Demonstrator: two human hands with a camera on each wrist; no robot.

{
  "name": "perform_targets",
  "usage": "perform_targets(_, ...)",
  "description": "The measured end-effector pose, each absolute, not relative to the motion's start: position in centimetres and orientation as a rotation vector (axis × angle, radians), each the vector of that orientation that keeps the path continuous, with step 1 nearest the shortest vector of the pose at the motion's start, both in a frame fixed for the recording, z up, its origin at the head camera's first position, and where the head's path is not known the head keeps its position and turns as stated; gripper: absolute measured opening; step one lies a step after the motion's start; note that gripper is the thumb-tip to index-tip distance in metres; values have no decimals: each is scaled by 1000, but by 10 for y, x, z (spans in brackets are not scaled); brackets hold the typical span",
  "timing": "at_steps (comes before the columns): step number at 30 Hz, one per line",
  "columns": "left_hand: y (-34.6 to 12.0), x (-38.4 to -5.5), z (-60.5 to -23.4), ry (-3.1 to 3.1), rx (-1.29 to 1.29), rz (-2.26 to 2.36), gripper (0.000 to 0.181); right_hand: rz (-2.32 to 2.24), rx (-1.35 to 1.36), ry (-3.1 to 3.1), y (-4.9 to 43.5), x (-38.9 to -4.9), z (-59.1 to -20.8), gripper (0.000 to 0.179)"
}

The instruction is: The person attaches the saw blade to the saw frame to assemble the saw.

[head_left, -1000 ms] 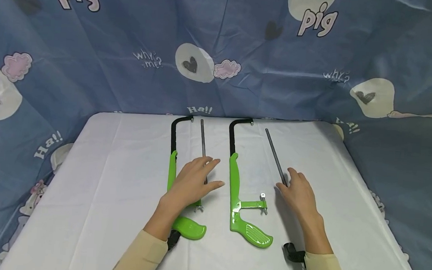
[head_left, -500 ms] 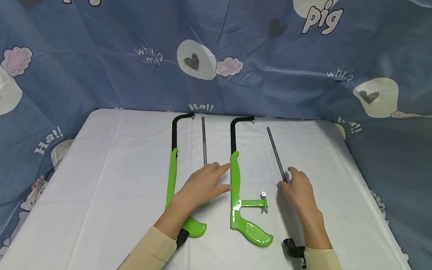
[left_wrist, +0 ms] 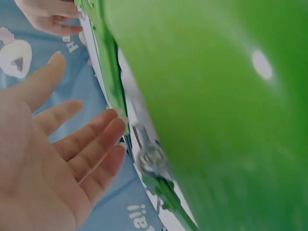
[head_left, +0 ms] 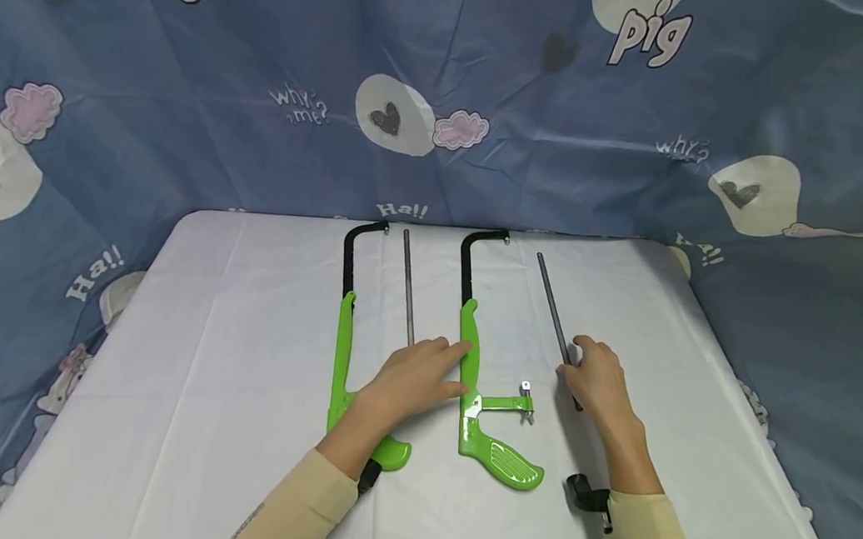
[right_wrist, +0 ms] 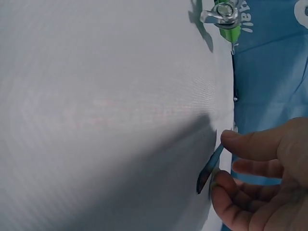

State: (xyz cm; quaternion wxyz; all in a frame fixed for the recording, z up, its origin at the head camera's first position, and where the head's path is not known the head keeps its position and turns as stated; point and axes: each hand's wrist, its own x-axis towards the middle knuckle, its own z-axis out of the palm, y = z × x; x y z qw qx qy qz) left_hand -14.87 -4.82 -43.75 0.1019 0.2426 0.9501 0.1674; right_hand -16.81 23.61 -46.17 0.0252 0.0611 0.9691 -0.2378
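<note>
My right hand (head_left: 604, 386) pinches the lower part of a thin grey hacksaw blade (head_left: 552, 303) between thumb and fingers. In the right wrist view, the blade's dark end (right_wrist: 206, 178) sticks out below the thumb, just over the cloth. My left hand (head_left: 412, 381) hovers with fingers spread, its tips over the edge of the right green hacksaw frame (head_left: 501, 458). Nothing is in its palm in the left wrist view. Another hacksaw blade (head_left: 407, 289) lies beside the left hacksaw frame (head_left: 344, 338); my left hand and forearm hide parts of both.
A white cloth (head_left: 245, 357) covers the table. Blue patterned fabric (head_left: 438, 178) hangs behind it and at its sides. On the right frame, a short arm with a wing nut (head_left: 527, 406) points toward my right hand. Black wrist mounts (head_left: 587, 493) sit at both sleeves.
My left hand has moved right and nearer, from over the left blade to the right frame's edge. The right blade has shifted slightly right, and its lower end now shows below my right hand.
</note>
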Motion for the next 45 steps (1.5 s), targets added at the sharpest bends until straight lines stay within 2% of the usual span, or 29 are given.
perform_targets(15,-30,-140,-434,2760,735,399,67,-714,152,3035,234,-172,-459,28)
perform_targets(27,-23,-131,-438,2763,772,298,63,-712,171,2999,231,-170,-458,29)
perform_targets(36,-21,-127,-444,2831,840,278,37,-695,160,2975,232,-170,-459,27)
perform_targets(45,-21,-126,-447,2853,843,271,33,-709,190,2955,231,-172,-458,32)
